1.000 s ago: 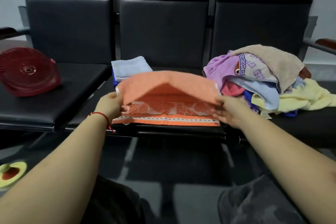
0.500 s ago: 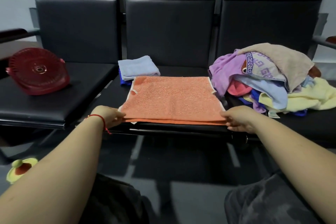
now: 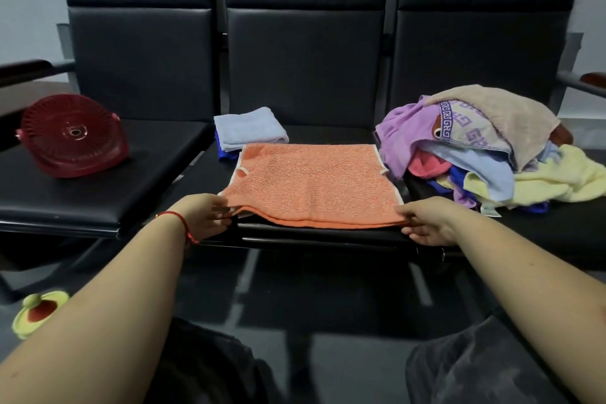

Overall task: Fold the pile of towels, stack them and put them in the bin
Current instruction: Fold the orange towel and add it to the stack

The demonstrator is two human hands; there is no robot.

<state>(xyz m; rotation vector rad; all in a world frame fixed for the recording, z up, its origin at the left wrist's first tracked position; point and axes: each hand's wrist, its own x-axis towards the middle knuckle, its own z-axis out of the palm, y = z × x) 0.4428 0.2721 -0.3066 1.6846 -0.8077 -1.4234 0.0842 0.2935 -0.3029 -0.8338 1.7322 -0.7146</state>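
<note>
Two hands on one towel right now, so the trick for this fold is keeping both near corners matched. The left hand [image 3: 205,215] pinches the near-left corner of the orange towel [image 3: 311,184] and the right hand [image 3: 424,221] has its fingers on the near-right corner, though whether it's really pinching or just touching the edge I can't tell from this angle. If it were me I'd get a proper grip on both corners, lift them evenly and carry them to the far edge so the white trim lines up, then smooth the crease flat. The towel itself lies spread on the middle seat [image 3: 328,233], already doubled by the look of the layered front edge, with a nubby textured face and a little hanging loop near the far-left corner. Terry cloth like that looks floppy, so uneven lifting would probably skew it. Just behind it sits a folded light blue towel [image 3: 249,129], and the unfolded pile of towels [image 3: 485,154] is heaped on the right seat. Can't spot any bin for sure.
</note>
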